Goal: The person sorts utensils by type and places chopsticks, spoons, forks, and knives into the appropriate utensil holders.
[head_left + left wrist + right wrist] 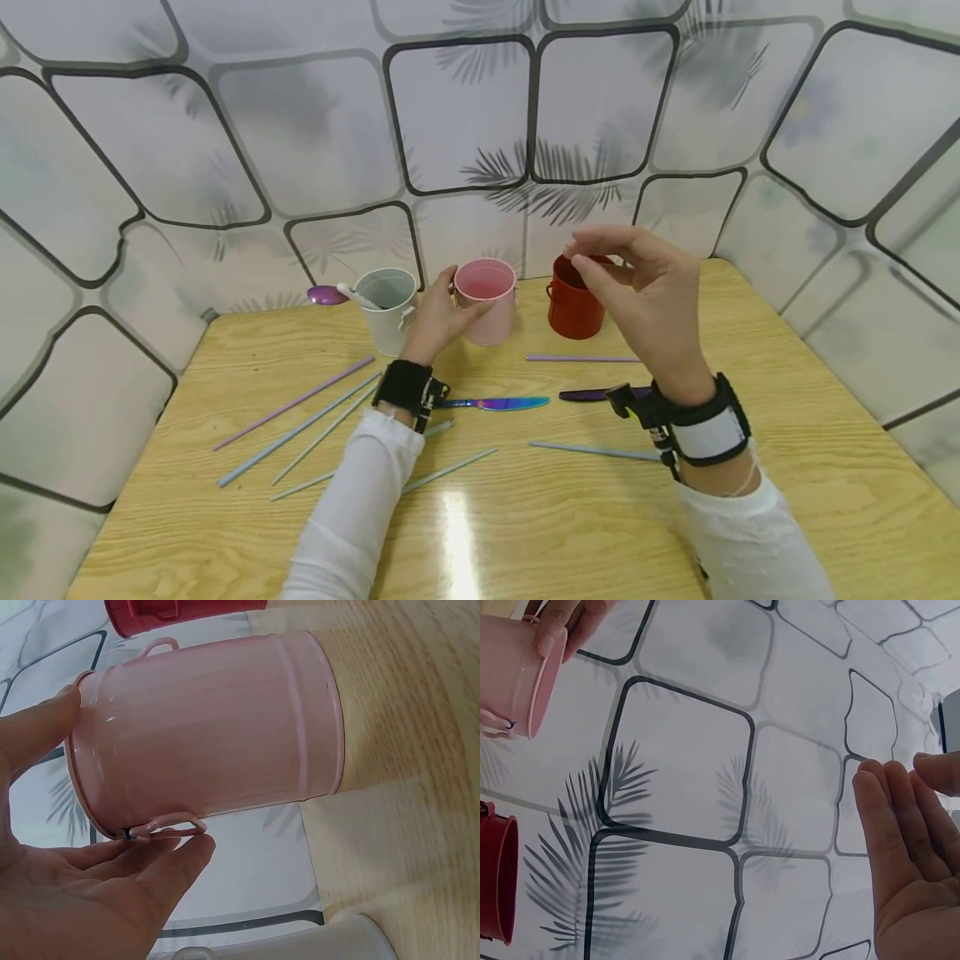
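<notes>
My left hand grips the pink bucket at its rim. In the left wrist view the thumb lies at the rim and the other fingers reach the wire handle's side of the pink bucket. Raised over the red bucket, my right hand has its thumb and fingertips close together. Nothing shows between them, and the right wrist view has its fingers nearly straight. Left of the pink bucket stands a white bucket, with a purple spoon and a white handle at its rim.
A rainbow knife and a purple knife lie before the buckets. Thin sticks, among them a purple one and a blue one, lie on the wooden table. A patterned wall rises behind.
</notes>
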### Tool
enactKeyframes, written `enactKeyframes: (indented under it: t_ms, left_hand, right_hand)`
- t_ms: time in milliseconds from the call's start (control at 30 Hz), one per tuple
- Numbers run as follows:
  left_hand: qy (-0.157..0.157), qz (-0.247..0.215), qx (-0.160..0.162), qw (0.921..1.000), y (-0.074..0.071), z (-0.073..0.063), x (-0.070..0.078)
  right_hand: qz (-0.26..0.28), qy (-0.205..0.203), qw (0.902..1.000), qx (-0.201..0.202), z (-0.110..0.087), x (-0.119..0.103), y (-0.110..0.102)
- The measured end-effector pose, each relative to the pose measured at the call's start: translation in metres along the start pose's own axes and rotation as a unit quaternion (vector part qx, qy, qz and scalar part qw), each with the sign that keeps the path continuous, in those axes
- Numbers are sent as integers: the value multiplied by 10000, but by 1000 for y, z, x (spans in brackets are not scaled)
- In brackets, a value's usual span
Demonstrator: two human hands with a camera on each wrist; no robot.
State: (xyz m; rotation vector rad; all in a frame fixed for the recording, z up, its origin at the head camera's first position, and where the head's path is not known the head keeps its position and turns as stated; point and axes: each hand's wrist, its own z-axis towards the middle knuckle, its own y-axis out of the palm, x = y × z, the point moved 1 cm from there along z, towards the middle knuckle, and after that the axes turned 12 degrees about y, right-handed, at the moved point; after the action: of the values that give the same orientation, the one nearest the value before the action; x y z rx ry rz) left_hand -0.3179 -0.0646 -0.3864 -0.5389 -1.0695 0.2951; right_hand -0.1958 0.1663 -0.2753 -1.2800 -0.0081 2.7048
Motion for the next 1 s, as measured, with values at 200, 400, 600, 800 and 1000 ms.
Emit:
enactKeyframes:
  t_ms: [200,400,600,800,1000]
  left_hand:
    - [79,-314,75,9994,1,-1,-3]
    - [140,-511,140,9985,1,-2,-5]
    - [175,-617,178,9978,1,-3,-6]
    - [156,-700,224,9972,2,-3,-6]
    - [-14,-693,190,9974,4,-3,-9]
  right_hand:
    - [-3,10,10000,-29,1,2,1]
    - [-22,54,10000,-29,1,3,0]
    - [-65,122,9999,-43,1,5,1]
    - [-45,363,9993,-117,0,5,2]
    - [-459,460,9974,-301,-1,5,2]
